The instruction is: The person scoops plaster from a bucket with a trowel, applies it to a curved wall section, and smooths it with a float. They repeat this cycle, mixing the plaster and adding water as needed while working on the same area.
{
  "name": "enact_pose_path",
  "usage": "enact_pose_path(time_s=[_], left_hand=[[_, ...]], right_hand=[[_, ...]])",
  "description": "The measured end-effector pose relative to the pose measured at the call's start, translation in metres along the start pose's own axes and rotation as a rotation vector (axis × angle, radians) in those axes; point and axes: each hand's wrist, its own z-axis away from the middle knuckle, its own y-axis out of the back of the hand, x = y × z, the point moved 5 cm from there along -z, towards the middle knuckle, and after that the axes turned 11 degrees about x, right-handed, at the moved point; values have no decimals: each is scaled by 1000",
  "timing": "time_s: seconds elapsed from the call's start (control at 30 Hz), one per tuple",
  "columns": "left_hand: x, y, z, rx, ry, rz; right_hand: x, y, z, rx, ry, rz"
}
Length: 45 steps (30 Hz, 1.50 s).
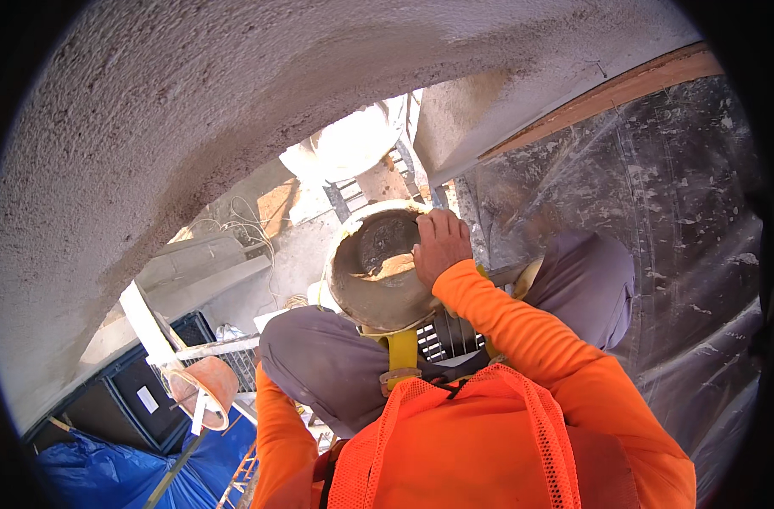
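Between my knees sits a round mortar bucket, its inner wall smeared grey. Dark wet mortar lies in the bottom, with a patch of sunlight across the bucket's inside. My right hand grips the right side of the rim, fingers bent over the edge. Only the orange sleeve of my left arm shows, at the lower left beside my knee; that hand is out of sight. A yellow strap hangs just below the bucket.
A rough plastered wall curves overhead and to the left. Dark plastic sheeting covers the right side. An orange bucket hangs by a railing at lower left, above a blue tarp. Metal grating lies under me.
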Motion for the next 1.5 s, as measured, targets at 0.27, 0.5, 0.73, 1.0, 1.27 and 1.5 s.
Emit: enact_pose_path(time_s=[0.27,0.5,0.73,1.0,1.27,1.5], left_hand=[[5,-37,52,43,1,71],[7,-21,70,123,-96,102],[15,85,123,269,-414,12],[51,285,245,366,-624,-449],[202,453,411,317,-1187,-454],[447,507,619,256,-1671,98]], right_hand=[[91,-41,7,-474,-551,-127],[129,-40,-9,-504,-699,-13],[126,0,-10,-383,-640,-2],[92,130,16,-589,-588,-157],[19,326,34,-583,-376,-362],[-57,559,-5,-18,-176,-565]])
